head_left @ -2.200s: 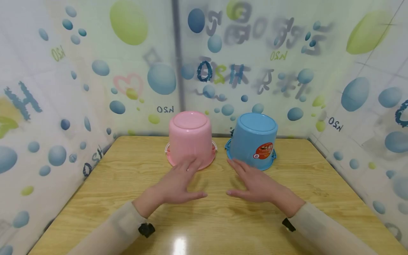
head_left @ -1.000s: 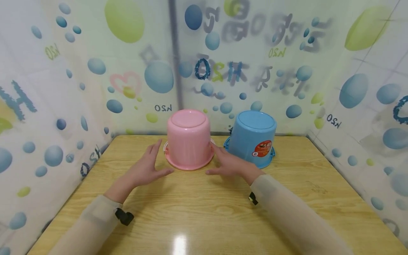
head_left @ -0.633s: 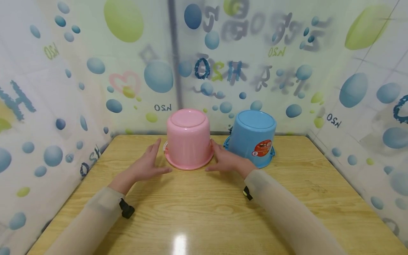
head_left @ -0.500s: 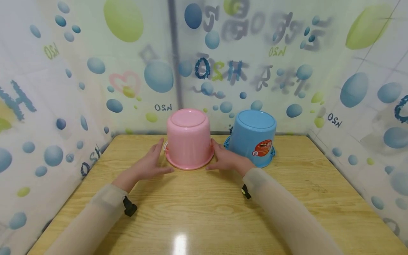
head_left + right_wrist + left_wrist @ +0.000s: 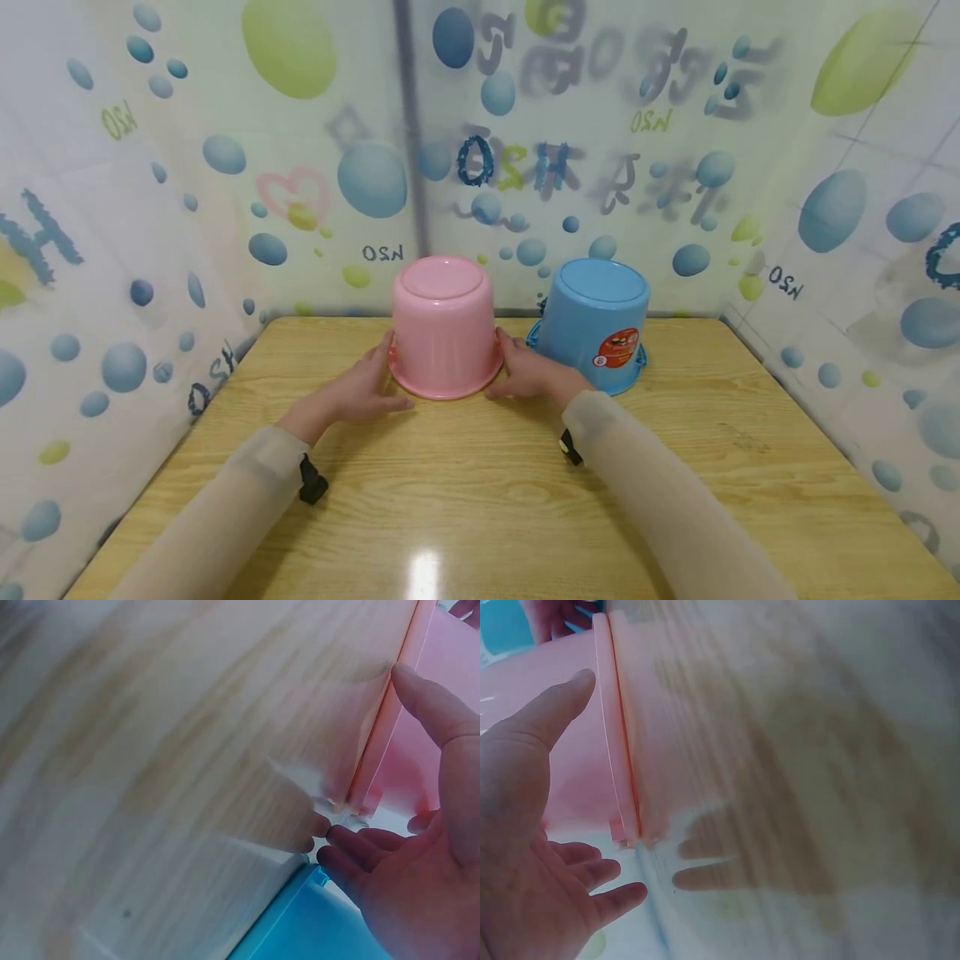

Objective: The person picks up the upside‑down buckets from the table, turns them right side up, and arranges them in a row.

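Note:
An upside-down pink bucket (image 5: 444, 333) stands on the wooden table, its wide rim down. My left hand (image 5: 357, 392) is at its left side, fingers spread and thumb extended near the rim, as the left wrist view shows. On the opposite side is my right hand (image 5: 531, 373), between the two buckets. In the right wrist view its thumb tip meets the pink rim (image 5: 401, 712), and its other fingers reach past the bucket's side, loosely bent. Also upside down is a blue bucket (image 5: 585, 333) with a red sticker (image 5: 618, 348), just behind my right hand.
The wooden table (image 5: 480, 483) ends at a patterned curtain (image 5: 675, 217) close behind both buckets. Similar printed sheets (image 5: 82, 275) hang along the sides. A dark wrist device (image 5: 311, 482) hangs by my left sleeve.
Both hands started out in front of the buckets and have spread to either side of the pink one. Lately my left hand has moved in right against its side. Neither bucket has moved on the table.

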Demonstrator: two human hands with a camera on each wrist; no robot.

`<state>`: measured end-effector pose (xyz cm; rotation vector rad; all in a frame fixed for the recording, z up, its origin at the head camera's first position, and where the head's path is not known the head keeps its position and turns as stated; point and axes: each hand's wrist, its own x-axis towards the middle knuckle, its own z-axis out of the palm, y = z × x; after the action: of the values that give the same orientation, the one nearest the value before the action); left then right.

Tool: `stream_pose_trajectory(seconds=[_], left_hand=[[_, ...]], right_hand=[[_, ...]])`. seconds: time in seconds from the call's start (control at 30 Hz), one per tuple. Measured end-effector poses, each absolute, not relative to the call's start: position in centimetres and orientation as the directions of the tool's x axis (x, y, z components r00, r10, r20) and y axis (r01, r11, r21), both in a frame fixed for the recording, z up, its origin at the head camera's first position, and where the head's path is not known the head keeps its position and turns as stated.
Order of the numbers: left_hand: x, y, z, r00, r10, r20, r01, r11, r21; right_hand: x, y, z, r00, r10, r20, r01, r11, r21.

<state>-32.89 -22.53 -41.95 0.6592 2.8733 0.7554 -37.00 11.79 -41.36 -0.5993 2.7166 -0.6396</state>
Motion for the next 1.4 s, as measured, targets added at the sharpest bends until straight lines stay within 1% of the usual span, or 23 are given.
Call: stream_pose_trajectory(seconds=[0.13,0.27,0.4,0.5,0.63,0.77,0.9,1.07,1.13,1.3,1.4], left_hand=[[-33.7,-22.6,-42.1,-0.898,0.44,-0.005,0.382,0.784,0.489],[-34.4,-22.6,-42.3,-0.891,0.454,-0.012,0.379,0.757,0.532],[-34.3,-22.6,-42.3,-0.886,0.463,-0.03,0.36,0.726,0.586],[-33.9,-22.8,-42.2,-0.892,0.45,-0.043,0.345,0.739,0.579],[-33.4,-22.9,-42.0,-0.903,0.429,0.005,0.362,0.757,0.544],[-33.2,-23.1,-41.8,-0.907,0.414,0.076,0.387,0.747,0.54],[-33.1,-23.5,-41.8,-0.909,0.404,0.105,0.389,0.729,0.564],[-32.8,-23.8,-41.7,-0.913,0.394,0.106,0.371,0.696,0.615],[-32.8,-23.8,-41.6,-0.908,0.4,0.123,0.383,0.676,0.629],[-33.1,-23.8,-41.4,-0.869,0.449,0.208,0.464,0.595,0.656],[-33.3,-23.9,-41.4,-0.862,0.453,0.226,0.474,0.567,0.673]], right_hand=[[-37.0,11.6,-41.4,-0.881,-0.435,-0.187,-0.303,0.821,-0.484],[-37.2,11.4,-41.6,-0.886,-0.425,-0.185,-0.297,0.827,-0.478],[-37.3,11.2,-41.8,-0.886,-0.43,-0.173,-0.311,0.828,-0.466],[-37.1,11.3,-41.7,-0.887,-0.435,-0.153,-0.319,0.818,-0.478],[-36.5,11.7,-41.3,-0.888,-0.448,-0.101,-0.331,0.777,-0.535],[-36.1,12.0,-41.1,-0.882,-0.467,-0.066,-0.351,0.743,-0.57],[-35.9,12.3,-41.2,-0.873,-0.484,-0.051,-0.362,0.717,-0.596],[-35.7,12.5,-41.1,-0.868,-0.496,-0.022,-0.376,0.686,-0.623],[-35.5,12.6,-40.9,-0.865,-0.502,-0.006,-0.384,0.669,-0.636],[-35.4,12.9,-40.6,-0.854,-0.519,0.032,-0.397,0.611,-0.684],[-35.5,13.2,-40.7,-0.848,-0.527,0.048,-0.406,0.59,-0.698]])
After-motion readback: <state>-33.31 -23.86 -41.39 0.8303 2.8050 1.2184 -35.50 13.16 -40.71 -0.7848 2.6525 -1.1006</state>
